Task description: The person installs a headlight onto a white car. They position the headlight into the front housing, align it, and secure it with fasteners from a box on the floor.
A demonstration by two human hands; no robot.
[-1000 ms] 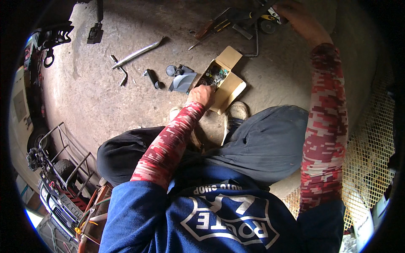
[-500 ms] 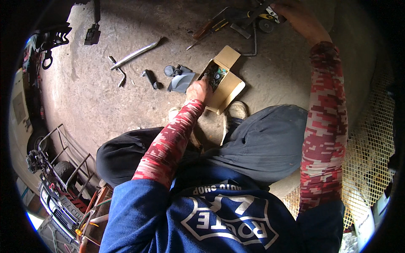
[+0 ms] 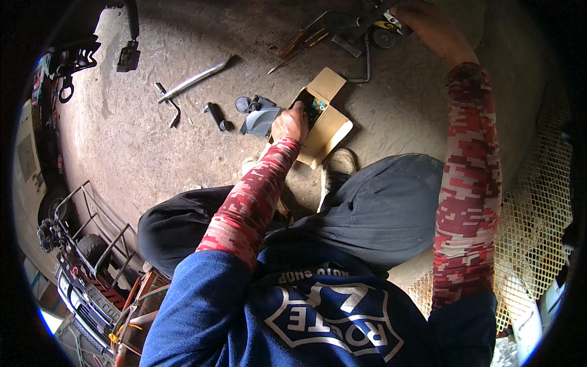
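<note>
My left hand (image 3: 288,125) reaches into an open cardboard box (image 3: 330,136) on the floor between my feet. Its fingers are curled together, and whatever they grip is hidden. Small dark and greenish parts (image 3: 318,105) lie in the box. Just left of it is a grey angular plastic piece (image 3: 260,122), with a black round-ended part (image 3: 243,104) beside it. My right hand (image 3: 425,23) is stretched to the far right among tools. Its fingers are closed at a hammer (image 3: 347,45) and a yellow-and-black tool (image 3: 385,24); shadow hides what they hold.
On the left floor lie a silver bar (image 3: 199,79), a bent wrench (image 3: 170,109) and a small black part (image 3: 216,116). Screwdrivers (image 3: 299,49) and a bent metal rod (image 3: 367,64) lie farther off. Metal mesh (image 3: 532,226) stands at the right; a vehicle and frame (image 3: 98,257) at the left.
My left hand has pushed slightly farther into the box and turned, covering more of the dark parts. My right hand has barely moved.
</note>
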